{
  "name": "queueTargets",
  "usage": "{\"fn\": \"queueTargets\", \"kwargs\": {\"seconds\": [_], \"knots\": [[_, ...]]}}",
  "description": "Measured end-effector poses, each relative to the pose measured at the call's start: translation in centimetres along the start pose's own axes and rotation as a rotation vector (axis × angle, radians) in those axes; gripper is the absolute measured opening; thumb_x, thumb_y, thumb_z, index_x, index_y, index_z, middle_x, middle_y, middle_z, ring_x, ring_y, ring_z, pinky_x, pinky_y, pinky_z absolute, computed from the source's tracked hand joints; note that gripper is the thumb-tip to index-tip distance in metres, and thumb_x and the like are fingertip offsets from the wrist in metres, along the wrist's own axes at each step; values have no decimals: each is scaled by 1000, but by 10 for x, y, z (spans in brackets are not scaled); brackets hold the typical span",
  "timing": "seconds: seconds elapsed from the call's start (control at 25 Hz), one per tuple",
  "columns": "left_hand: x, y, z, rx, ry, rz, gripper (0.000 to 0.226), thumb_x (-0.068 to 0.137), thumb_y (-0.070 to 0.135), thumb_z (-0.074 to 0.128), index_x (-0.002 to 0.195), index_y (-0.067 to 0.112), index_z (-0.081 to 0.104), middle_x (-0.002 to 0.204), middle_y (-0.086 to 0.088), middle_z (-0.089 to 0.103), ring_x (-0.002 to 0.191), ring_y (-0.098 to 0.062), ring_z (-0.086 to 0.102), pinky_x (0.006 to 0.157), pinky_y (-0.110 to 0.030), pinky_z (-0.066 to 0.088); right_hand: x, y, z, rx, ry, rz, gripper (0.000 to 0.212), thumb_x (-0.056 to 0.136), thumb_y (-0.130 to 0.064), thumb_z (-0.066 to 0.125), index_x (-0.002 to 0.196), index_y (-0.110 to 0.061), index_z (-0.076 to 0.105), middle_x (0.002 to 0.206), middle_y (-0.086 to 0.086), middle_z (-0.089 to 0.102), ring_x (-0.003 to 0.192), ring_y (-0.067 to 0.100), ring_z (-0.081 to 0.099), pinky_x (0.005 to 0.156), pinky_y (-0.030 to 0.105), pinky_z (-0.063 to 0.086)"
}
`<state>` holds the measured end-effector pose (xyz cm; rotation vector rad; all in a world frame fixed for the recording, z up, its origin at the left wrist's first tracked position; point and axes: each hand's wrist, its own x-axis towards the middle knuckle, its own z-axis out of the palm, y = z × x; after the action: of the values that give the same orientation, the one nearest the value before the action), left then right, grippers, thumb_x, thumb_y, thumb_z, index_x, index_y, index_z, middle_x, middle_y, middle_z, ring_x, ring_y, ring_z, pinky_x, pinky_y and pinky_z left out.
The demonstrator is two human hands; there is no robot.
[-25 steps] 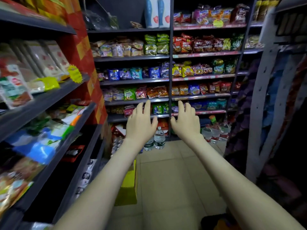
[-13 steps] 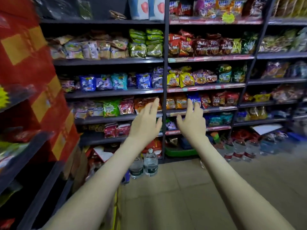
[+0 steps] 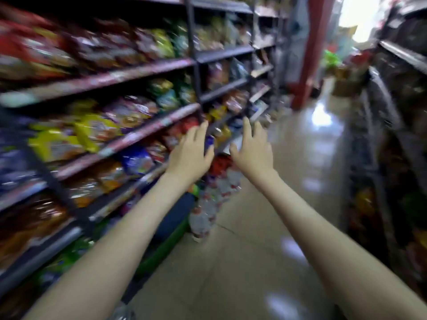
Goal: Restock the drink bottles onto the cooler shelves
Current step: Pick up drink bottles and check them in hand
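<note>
Snack shelves (image 3: pixel 143 72) fill the left, blurred. Drink bottles (image 3: pixel 208 204) stand on the floor (image 3: pixel 265 250) at the shelf base; likely heavy, slick plastic, best gripped round the body. Left hand (image 3: pixel 190 153), right hand (image 3: pixel 253 151) out front, fingers spread, holding nothing.

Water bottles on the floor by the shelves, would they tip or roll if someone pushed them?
They could tip: the water bottles seem to stand upright, tall and narrow, on the floor. Once down, their round sides would likely roll on that glossy tile. They look like plastic, so probably not breakable, though the picture is blurry.
</note>
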<state>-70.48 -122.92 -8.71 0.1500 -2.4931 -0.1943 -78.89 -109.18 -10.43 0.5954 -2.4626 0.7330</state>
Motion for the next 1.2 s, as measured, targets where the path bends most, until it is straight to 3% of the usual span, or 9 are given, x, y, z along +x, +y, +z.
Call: {"fn": "queueTargets", "kwargs": {"seconds": [0.12, 0.28, 0.48, 0.88, 1.12, 1.2], "knots": [[71, 34, 98, -181, -127, 120, 60, 94, 26, 49, 146, 6, 28, 142, -17, 39, 127, -34, 42, 96, -44, 38, 35, 92, 18, -163, -9, 197, 71, 89, -31, 52, 150, -12, 22, 151, 16, 26, 131, 35, 33, 96, 48, 42], [141, 66, 226, -282, -256, 261, 61, 95, 29, 47, 148, 10, 24, 144, -12, 35, 127, -30, 40, 93, -43, 42, 72, 205, 56, -289, 9, 418, 66, 91, -32, 51, 148, -13, 24, 147, 13, 30, 129, 34, 33, 92, 44, 40], [282, 103, 350, -342, -301, 414, 60, 94, 26, 50, 147, 8, 28, 143, -13, 38, 127, -32, 41, 95, -44, 44, 186, 314, 101, -355, 1, 511, 66, 93, -33, 49, 149, -14, 19, 150, 13, 25, 131, 33, 30, 94, 46, 39], [565, 143, 568, -439, -278, 477, 57, 94, 29, 48, 146, 12, 29, 141, -11, 40, 126, -29, 42, 91, -43, 46, 456, 496, 209, -396, 18, 546, 69, 94, -32, 49, 151, -15, 15, 154, 14, 19, 135, 33, 26, 100, 48, 37], [741, 240, 722, -573, -403, 755, 65, 85, 41, 36, 138, 4, 41, 129, -18, 50, 112, -38, 52, 85, -51, 49, 585, 648, 232, -537, 113, 758, 69, 95, -35, 47, 152, -15, 14, 155, 15, 20, 136, 33, 27, 100, 45, 39], [776, 284, 763, -616, -421, 836, 59, 91, 35, 43, 141, 5, 38, 133, -15, 48, 117, -34, 50, 86, -48, 49, 606, 695, 232, -582, 133, 852, 69, 95, -37, 47, 152, -14, 14, 154, 15, 20, 136, 32, 28, 99, 45, 40]]}}
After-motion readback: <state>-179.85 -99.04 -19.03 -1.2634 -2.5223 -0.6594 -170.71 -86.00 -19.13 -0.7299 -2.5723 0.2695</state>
